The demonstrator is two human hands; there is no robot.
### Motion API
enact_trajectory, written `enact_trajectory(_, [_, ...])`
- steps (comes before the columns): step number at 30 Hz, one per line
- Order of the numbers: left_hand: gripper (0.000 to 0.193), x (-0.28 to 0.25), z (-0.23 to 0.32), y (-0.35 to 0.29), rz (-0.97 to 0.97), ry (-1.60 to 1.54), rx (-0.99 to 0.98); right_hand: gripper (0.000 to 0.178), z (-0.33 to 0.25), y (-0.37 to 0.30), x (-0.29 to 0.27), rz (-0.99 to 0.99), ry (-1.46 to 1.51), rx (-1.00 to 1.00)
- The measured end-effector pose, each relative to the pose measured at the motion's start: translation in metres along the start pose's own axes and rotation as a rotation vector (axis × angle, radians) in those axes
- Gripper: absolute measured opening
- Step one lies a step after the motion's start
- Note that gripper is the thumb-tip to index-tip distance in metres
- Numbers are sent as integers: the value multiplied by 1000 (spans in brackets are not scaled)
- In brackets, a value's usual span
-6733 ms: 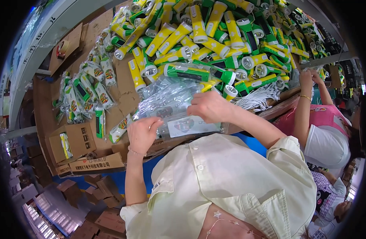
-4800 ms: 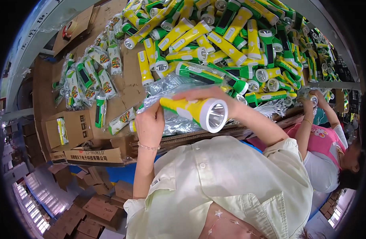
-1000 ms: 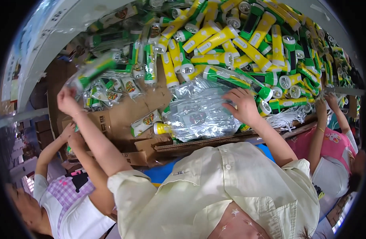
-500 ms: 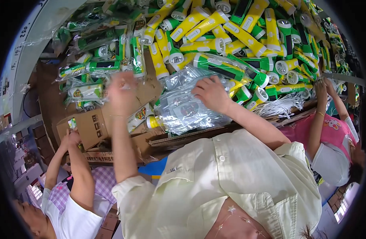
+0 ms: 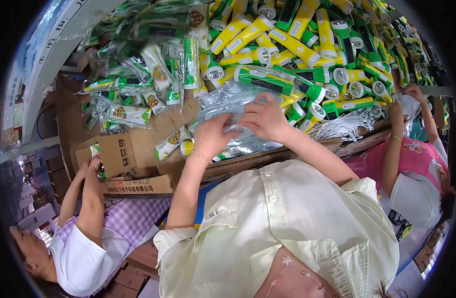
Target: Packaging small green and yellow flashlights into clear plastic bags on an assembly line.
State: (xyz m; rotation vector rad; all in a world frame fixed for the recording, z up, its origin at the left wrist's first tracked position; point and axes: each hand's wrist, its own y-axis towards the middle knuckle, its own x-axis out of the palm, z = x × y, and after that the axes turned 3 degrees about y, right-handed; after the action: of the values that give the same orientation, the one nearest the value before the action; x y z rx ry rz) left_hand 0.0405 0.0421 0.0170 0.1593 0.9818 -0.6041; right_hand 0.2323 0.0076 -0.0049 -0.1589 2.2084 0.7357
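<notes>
Both my hands are over a stack of clear plastic bags at the near edge of a cardboard box. My left hand reaches onto the bags from the left, thumb apart from its fingers, with nothing visible in it. My right hand rests on them from the right, its bent fingers gripping the plastic; the fingertips are partly hidden. Beyond it lies a green flashlight with a dark panel. A motion-blurred bagged flashlight is over the pile of bagged flashlights at left.
Loose yellow and green flashlights heap up at the back and right. White cables lie right of the bags. At left, a co-worker's hands are at a small carton. Another co-worker's hand holds clear plastic at right.
My left hand has come right and down from the bagged pile to the plastic bags beside my right hand. My right hand's fingers have bent. A blurred bagged flashlight now shows over the left pile.
</notes>
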Motion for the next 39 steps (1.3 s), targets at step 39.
enact_trajectory(39, [10,-24,-15,-30,376,155,-444,27,88,11,-98,34,302,597])
